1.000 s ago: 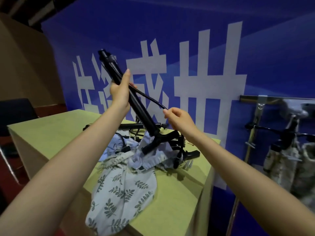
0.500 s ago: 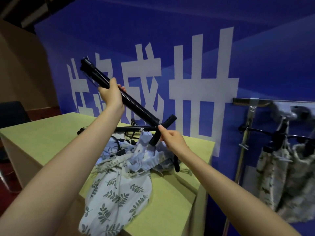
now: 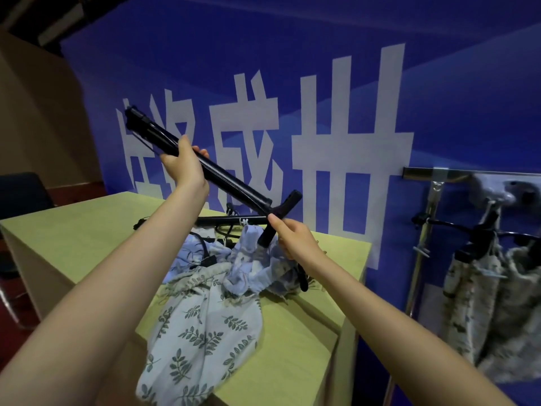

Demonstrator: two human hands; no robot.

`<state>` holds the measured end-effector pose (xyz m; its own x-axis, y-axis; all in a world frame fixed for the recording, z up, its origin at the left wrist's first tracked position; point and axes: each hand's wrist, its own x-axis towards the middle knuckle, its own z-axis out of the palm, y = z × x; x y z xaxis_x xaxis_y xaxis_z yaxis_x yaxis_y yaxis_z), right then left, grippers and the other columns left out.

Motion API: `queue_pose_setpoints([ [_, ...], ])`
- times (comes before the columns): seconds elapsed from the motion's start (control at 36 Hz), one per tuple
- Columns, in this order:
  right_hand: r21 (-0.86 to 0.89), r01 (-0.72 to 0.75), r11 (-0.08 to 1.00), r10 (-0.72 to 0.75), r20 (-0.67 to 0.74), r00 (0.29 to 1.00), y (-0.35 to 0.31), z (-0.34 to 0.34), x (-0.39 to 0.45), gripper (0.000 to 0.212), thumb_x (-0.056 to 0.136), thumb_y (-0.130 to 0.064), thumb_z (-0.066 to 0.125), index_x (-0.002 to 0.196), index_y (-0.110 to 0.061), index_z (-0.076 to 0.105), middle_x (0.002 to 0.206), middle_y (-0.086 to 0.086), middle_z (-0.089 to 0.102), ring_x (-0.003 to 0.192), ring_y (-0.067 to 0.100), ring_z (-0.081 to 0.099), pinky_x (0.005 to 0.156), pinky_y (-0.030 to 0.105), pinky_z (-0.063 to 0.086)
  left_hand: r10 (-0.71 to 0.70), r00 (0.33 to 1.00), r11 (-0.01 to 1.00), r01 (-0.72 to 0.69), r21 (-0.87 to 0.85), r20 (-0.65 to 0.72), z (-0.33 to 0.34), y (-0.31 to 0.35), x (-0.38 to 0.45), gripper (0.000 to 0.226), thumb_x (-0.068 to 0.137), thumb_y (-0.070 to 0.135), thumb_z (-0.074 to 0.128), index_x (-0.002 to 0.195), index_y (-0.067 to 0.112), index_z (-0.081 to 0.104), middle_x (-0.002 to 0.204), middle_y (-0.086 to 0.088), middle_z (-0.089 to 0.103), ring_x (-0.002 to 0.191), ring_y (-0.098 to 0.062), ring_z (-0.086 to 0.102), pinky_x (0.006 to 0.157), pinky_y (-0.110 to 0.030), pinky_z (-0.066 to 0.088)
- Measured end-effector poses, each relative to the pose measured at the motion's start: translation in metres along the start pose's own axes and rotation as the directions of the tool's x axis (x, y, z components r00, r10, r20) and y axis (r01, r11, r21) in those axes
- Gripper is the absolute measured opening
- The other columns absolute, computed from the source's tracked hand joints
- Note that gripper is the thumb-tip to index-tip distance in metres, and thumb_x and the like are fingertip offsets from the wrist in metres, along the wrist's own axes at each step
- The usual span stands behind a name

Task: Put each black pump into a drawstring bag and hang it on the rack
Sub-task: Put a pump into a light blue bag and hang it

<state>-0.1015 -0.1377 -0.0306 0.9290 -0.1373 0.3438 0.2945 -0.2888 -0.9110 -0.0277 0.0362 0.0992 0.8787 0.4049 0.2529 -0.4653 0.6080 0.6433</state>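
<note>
A long black pump (image 3: pixel 231 183) slants in the air above the table, its T-handle at the lower right. My left hand (image 3: pixel 184 165) grips the barrel near its upper end. My right hand (image 3: pixel 292 238) pinches the lower arm of the T-handle. Under the pump lies a heap of drawstring bags: a white one with a leaf print (image 3: pixel 202 338) hangs over the table's front edge, and light blue ones (image 3: pixel 254 259) lie behind it. Another black pump (image 3: pixel 231 220) lies flat on the table behind the heap.
The yellow-green table (image 3: pixel 73 230) stands before a blue wall with white characters. At the right a metal rack (image 3: pixel 421 244) carries filled pale patterned bags (image 3: pixel 483 303) on black hangers. A dark chair (image 3: pixel 20 191) stands at the far left.
The pump tilted from steep toward flatter as my left hand moved down and left with it. My right hand let go of the thin hose and took the T-handle.
</note>
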Motion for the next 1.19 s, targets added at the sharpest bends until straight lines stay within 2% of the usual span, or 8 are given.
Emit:
queue_pose_setpoints([
  [0.14,0.014,0.019,1.000,-0.018,-0.067,0.998,0.004,-0.001,0.000,0.050,0.092,-0.054,0.053,0.105,-0.008,0.066,0.056,-0.008,0.040,0.051,0.009,0.037,0.053,0.024,0.029,-0.042,0.999,0.999,0.042,0.008,0.012,-0.002,-0.002,0.000,0.026,0.096,0.017,0.055,0.119,0.009,0.045,0.070,-0.001,0.051,0.054,-0.011,0.055,0.060,-0.023,0.052],
  [0.25,-0.014,0.010,1.000,-0.010,-0.024,1.000,0.002,-0.003,-0.004,0.035,0.094,-0.051,0.052,0.090,-0.020,0.066,0.047,-0.014,0.045,0.043,0.001,0.039,0.050,0.019,0.029,-0.032,0.999,0.999,0.032,0.026,0.018,-0.001,-0.003,0.000,0.026,0.096,0.017,0.055,0.120,0.011,0.045,0.069,0.000,0.051,0.054,-0.010,0.056,0.061,-0.024,0.053],
  [0.36,-0.064,0.005,0.998,-0.006,-0.020,1.000,0.002,-0.003,-0.006,0.044,0.092,-0.056,0.052,0.069,-0.018,0.054,0.055,-0.002,0.035,0.046,0.011,0.031,0.051,0.028,0.025,-0.027,0.999,0.999,0.026,0.034,0.024,-0.002,-0.005,0.000,0.027,0.096,0.018,0.055,0.120,0.011,0.045,0.069,0.000,0.051,0.055,-0.010,0.056,0.062,-0.024,0.053],
  [0.44,-0.054,-0.006,0.999,0.005,-0.027,1.000,0.002,-0.004,-0.007,0.048,0.091,-0.057,0.052,0.074,-0.013,0.050,0.057,-0.001,0.034,0.047,0.011,0.030,0.051,0.027,0.025,-0.024,0.999,0.999,0.024,0.025,0.025,-0.002,-0.005,-0.003,0.027,0.096,0.017,0.054,0.120,0.009,0.045,0.069,-0.001,0.051,0.054,-0.010,0.055,0.061,-0.024,0.052],
  [0.69,-0.033,-0.045,0.998,0.045,-0.001,0.999,0.001,-0.006,-0.016,0.047,0.093,-0.054,0.053,0.067,-0.016,0.043,0.050,-0.007,0.033,0.044,0.012,0.029,0.049,0.027,0.024,-0.023,1.000,0.999,0.023,0.026,0.020,-0.006,-0.003,-0.010,0.016,0.095,0.014,0.054,0.108,0.010,0.044,0.068,-0.002,0.051,0.050,-0.011,0.054,0.058,-0.025,0.051],
  [0.83,0.013,-0.044,0.999,0.044,0.036,0.998,0.001,-0.008,-0.020,0.044,0.094,-0.051,0.053,0.077,-0.011,0.046,0.051,-0.004,0.030,0.044,0.013,0.026,0.046,0.027,0.022,-0.048,0.999,0.999,0.047,0.019,0.022,-0.010,-0.003,-0.013,0.014,0.095,0.014,0.054,0.105,0.011,0.045,0.068,-0.001,0.051,0.052,-0.011,0.055,0.059,-0.023,0.052],
  [0.97,0.065,-0.062,0.996,0.056,0.084,0.995,0.003,-0.012,-0.022,0.045,0.093,-0.049,0.056,0.067,-0.017,0.038,0.048,-0.007,0.028,0.042,0.011,0.023,0.044,0.024,0.021,-0.043,0.998,0.999,0.042,0.031,0.035,-0.009,-0.002,-0.014,0.012,0.095,0.013,0.054,0.102,0.011,0.044,0.068,-0.002,0.051,0.053,-0.012,0.055,0.061,-0.025,0.052],
  [1.19,0.078,-0.107,0.991,0.095,0.136,0.986,-0.001,-0.023,-0.026,0.044,0.094,-0.048,0.056,0.066,-0.020,0.035,0.051,-0.005,0.025,0.045,0.012,0.019,0.044,0.023,0.017,-0.059,0.996,0.998,0.057,0.035,0.064,-0.008,-0.004,-0.019,0.015,0.096,0.015,0.054,0.107,0.010,0.045,0.068,-0.002,0.053,0.053,-0.012,0.057,0.061,-0.025,0.054],
])
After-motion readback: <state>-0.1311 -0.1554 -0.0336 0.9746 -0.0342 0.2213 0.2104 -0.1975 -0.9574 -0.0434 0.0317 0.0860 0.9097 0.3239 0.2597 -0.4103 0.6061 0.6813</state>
